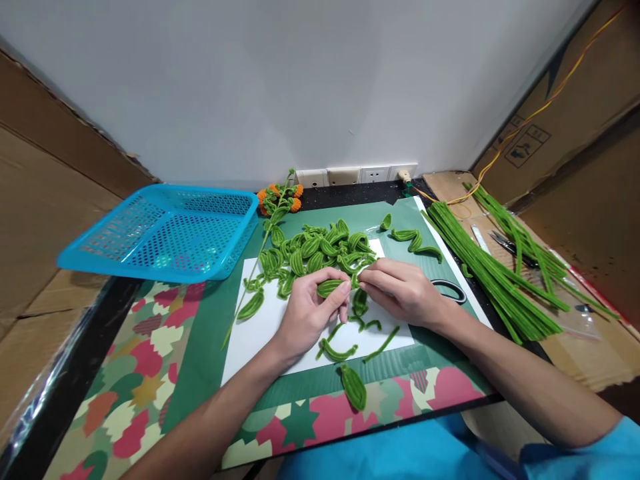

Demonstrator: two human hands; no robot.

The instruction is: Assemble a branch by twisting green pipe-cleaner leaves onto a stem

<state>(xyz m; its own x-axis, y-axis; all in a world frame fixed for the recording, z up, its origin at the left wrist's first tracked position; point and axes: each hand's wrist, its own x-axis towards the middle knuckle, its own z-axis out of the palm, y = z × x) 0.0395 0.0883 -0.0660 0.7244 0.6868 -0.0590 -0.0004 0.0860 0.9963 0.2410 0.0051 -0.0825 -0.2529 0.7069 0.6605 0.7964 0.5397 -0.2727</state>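
Observation:
My left hand is closed around a green pipe-cleaner leaf, its thumb and fingers pinching the leaf near one end. Close beside it, my right hand pinches at the stem end of the same leaf; its fingertips partly hide what they grip. Behind both hands lies a heap of similar green leaves on white paper. In front of them are a curved pipe-cleaner piece, a short straight piece and one loose leaf. Another leaf hangs or lies just below the fingertips.
A blue perforated basket stands at the left. Orange flowers on a green stem lie behind the heap. To the right are scissors with a dark handle, a bundle of green pipe cleaners and a plugged-in cable.

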